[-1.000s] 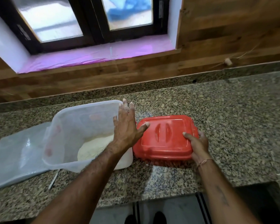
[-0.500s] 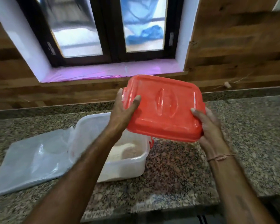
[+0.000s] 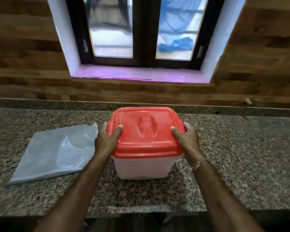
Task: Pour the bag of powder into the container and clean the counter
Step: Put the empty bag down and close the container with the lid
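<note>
Left of the container [image 3: 144, 166], the emptied bag [image 3: 55, 151] lies flat on the counter [image 3: 241, 156]: limp, light, slippery. Left hand [image 3: 105, 139] and right hand [image 3: 187, 139] clamp the red lid [image 3: 146, 131] w/ thumbs on top. Rigid plastic, prob. bottom-heavy; best gripped at lid edges.

My one head-worn wide-angle view, looking forward and down from close above the granite counter [image 3: 241, 156], facing the window [image 3: 141, 30] and wooden wall [image 3: 23, 47], forearms entering from below
</note>
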Demonstrator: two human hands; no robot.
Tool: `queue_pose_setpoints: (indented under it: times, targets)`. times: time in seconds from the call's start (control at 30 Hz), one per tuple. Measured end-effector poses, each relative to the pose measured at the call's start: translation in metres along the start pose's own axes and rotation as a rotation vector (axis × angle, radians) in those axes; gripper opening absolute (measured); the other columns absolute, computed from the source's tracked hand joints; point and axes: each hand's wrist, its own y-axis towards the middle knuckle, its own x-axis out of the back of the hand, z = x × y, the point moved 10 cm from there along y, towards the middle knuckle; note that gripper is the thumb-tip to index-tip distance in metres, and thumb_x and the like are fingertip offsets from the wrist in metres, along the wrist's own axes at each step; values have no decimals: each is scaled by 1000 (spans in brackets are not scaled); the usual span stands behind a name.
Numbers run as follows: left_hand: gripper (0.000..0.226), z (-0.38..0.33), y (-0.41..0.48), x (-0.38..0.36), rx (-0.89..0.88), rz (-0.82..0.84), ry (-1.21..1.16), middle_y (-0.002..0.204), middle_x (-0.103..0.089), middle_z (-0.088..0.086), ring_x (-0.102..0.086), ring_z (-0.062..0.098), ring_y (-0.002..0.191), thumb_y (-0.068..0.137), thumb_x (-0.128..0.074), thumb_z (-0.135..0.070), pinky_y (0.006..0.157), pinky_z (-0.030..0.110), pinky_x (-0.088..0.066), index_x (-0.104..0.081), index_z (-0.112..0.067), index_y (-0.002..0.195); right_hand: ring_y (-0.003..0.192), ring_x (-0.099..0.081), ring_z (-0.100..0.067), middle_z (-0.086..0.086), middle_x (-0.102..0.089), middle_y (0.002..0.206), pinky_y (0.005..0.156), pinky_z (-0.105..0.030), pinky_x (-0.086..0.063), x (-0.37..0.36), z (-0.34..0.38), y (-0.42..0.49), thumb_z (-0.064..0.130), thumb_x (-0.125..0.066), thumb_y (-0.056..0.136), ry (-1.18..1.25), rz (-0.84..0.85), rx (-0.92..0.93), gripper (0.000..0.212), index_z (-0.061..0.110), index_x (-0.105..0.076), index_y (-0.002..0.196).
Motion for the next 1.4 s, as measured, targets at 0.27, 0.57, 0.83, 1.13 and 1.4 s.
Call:
queue_pose_setpoints:
  times: [0.27,0.57,0.83,1.13,1.4]
  targets:
    - [81,6,4,-7,8,87,61,160,-41,10,-48,34,139,95,-55,-59,112,51,-44,-17,-35,162,125,-62,-28,-10,-58,145,104,-54,-54,-20,-7,-4,56,-51,92,-228,68,56,71,25,-44,155]
    - [88,5,8,-4,-14,137,78,157,-44,12,-54,34,132,89,-60,-64,103,51,-52,-19,-36,161,122,-61,-26,-9,-50,151,99,-52,-57,-19,-12,-4,49,-45,101,-260,109,12,61,36,-33,160]
    - [101,-2,14,15,-23,31,120,139,-61,16,-62,34,119,72,-79,-64,93,45,-56,-41,-11,150,101,-75,-31,-19,-52,148,72,-41,-66,-20,-49,-11,39,-79,88,297,92,-244,99,34,-15,163]
    - [78,-4,9,12,-92,14,30,139,-61,15,-63,30,118,86,-76,-46,89,37,-53,-46,-10,149,99,-74,-32,-17,-63,131,66,-40,-67,-2,-52,-2,63,-88,59,100,-119,-192,109,10,-48,145]
    - [66,-15,1,1,-233,91,181,152,-50,18,-56,34,130,104,-51,-37,92,32,-45,-30,-9,159,93,-72,-19,-7,-67,121,66,-31,-61,-3,-21,-9,37,-76,91,56,-22,-49,56,15,-52,137]
